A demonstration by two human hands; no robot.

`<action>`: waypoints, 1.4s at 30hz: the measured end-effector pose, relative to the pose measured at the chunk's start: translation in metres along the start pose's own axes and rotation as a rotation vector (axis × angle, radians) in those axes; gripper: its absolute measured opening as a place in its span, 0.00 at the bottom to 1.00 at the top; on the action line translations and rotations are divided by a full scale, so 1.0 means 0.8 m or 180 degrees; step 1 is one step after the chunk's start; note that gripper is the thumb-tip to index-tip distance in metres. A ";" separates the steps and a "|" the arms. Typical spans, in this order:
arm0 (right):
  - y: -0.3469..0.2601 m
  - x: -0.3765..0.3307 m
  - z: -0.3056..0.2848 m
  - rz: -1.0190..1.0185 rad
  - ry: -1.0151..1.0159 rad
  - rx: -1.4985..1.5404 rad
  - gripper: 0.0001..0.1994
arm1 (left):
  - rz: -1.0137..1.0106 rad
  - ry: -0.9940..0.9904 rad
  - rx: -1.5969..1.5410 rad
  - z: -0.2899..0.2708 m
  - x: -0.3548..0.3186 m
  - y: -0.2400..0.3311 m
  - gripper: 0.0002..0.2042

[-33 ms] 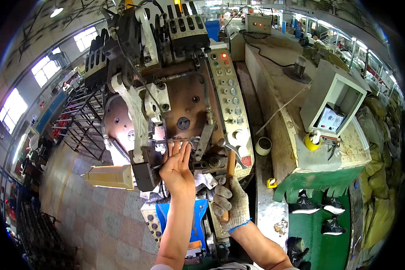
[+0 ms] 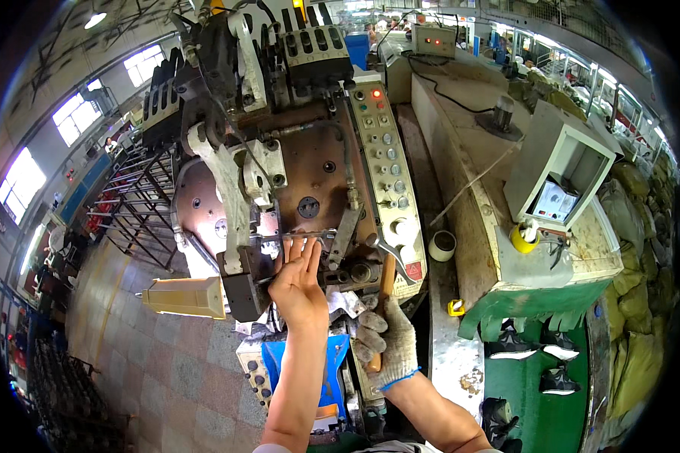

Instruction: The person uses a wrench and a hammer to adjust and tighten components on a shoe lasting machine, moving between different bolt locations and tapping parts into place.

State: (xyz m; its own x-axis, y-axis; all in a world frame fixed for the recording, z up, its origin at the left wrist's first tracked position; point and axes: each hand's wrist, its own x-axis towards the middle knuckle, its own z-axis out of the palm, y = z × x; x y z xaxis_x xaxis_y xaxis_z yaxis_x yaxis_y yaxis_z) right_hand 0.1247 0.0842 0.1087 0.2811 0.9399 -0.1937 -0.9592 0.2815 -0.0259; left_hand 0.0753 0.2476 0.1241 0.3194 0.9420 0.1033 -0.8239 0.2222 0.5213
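My left hand (image 2: pixel 301 285) is bare, palm up, with its fingers stretched toward the lower edge of a brown metal machine plate (image 2: pixel 307 162). A thin metal bar lies at the fingertips; whether they touch it I cannot tell. In a knitted glove with dark grey fingers, my right hand (image 2: pixel 395 343) is closed round the wooden handle of a hammer (image 2: pixel 387 275). The hammer stands nearly upright, its metal head up beside the lower end of the control panel (image 2: pixel 378 143). A pale metal arm (image 2: pixel 221 177) of the machine stands left of my left hand.
Below my forearms is a blue tray (image 2: pixel 332 362). To the right, a worn bench (image 2: pixel 468 189) carries an open grey box (image 2: pixel 559 162) and a yellow tape roll (image 2: pixel 525 238). Shoes (image 2: pixel 514 343) lie on green flooring. A beige cylinder-like part (image 2: pixel 183 297) sticks out at the left.
The hammer and my gloved right hand have shifted very slightly. My left hand stays in place, palm up.
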 end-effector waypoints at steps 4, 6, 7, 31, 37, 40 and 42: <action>0.027 0.011 0.026 0.0465 0.0111 -0.0432 0.16 | 0.0069 -0.0041 0.0027 -0.006 0.002 0.003 0.20; 0.037 0.006 0.029 0.0470 -0.0013 -0.0514 0.16 | 0.0057 -0.0072 0.0021 -0.008 0.002 0.001 0.21; 0.037 0.001 0.033 0.0346 -0.0008 -0.0505 0.16 | 0.0050 -0.0111 0.0009 -0.009 0.002 0.000 0.21; 0.016 0.016 0.011 -0.0215 0.0010 0.0138 0.18 | 0.0009 -0.0125 -0.0095 -0.008 -0.005 0.003 0.22; 0.025 0.024 0.024 0.0179 0.0042 -0.0524 0.17 | -0.0022 -0.0109 -0.0036 0.000 -0.004 0.006 0.23; 0.020 0.024 0.011 0.0008 -0.0057 -0.0056 0.17 | 0.0018 -0.0193 -0.0083 -0.008 -0.003 0.002 0.23; 0.020 0.020 0.012 -0.0203 0.0185 0.0047 0.17 | 0.0027 -0.0240 -0.0128 -0.004 -0.006 0.001 0.23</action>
State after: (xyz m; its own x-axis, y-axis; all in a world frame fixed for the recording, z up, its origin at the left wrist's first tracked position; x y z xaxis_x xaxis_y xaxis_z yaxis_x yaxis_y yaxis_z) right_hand 0.1141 0.1054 0.1147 0.3390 0.9073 -0.2488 -0.9387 0.3437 -0.0257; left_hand 0.0713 0.2440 0.1211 0.3454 0.9226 0.1717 -0.8444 0.2258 0.4858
